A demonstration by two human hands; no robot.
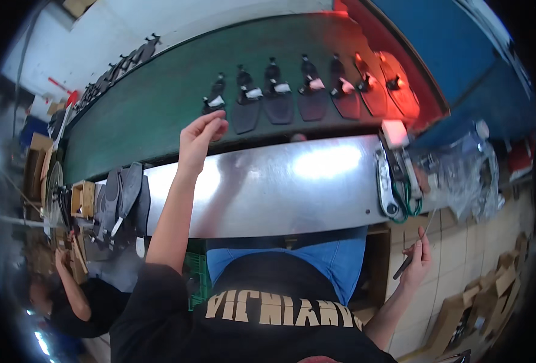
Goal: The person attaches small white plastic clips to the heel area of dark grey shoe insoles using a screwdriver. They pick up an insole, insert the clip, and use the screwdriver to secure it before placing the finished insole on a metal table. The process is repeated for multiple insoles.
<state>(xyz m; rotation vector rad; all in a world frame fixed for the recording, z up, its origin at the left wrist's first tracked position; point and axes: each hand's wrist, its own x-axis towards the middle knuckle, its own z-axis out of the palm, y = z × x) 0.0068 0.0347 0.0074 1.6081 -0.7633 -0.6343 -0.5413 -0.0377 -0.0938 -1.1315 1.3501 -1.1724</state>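
My left hand [202, 134] is raised over the far edge of the metal table, fingers pinched together. Whatever may be between its fingertips is too small or hidden to make out. Just beyond it lies the leftmost of several black paddle-shaped pieces [245, 115], each with a narrow top fitting and a pale tag, in a row on the green belt [159, 115]. At the right, my right hand [418, 261] hangs low past the table's end. Its fingers close around a thin tool with a dark handle [403, 268] and a slender shaft pointing up.
The shiny metal table [268, 199] spans the front. Dark flat pieces [123, 196] and a wooden box [83, 198] sit at its left end. Tools with a green cord [395, 187] and clear plastic bags [470, 175] are at the right. Another person [80, 302] works at lower left.
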